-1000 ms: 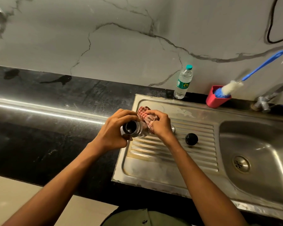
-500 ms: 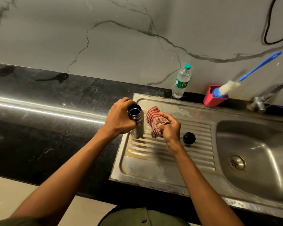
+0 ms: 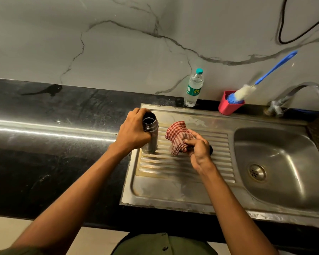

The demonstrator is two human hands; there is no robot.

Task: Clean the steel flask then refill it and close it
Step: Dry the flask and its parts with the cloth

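A: Where is the flask (image 3: 151, 135)?

B: Upright on the ribbed drainboard (image 3: 182, 168), near its left edge, mouth open, no cap on it. The left hand (image 3: 133, 132) is wrapped round its upper body.

A: And the right hand (image 3: 199, 149)?

B: It pinches a red checked cloth (image 3: 176, 137) that lies bunched on the ribs just right of the flask. A black cap (image 3: 211, 149) peeks out behind that hand.

A: Anything else on the desk (image 3: 53, 135)?

B: 1 water bottle (image 3: 193, 88) stands at the wall, with a red cup (image 3: 227, 105) holding a blue brush (image 3: 261, 78), and the basin (image 3: 276, 166) is at the right.
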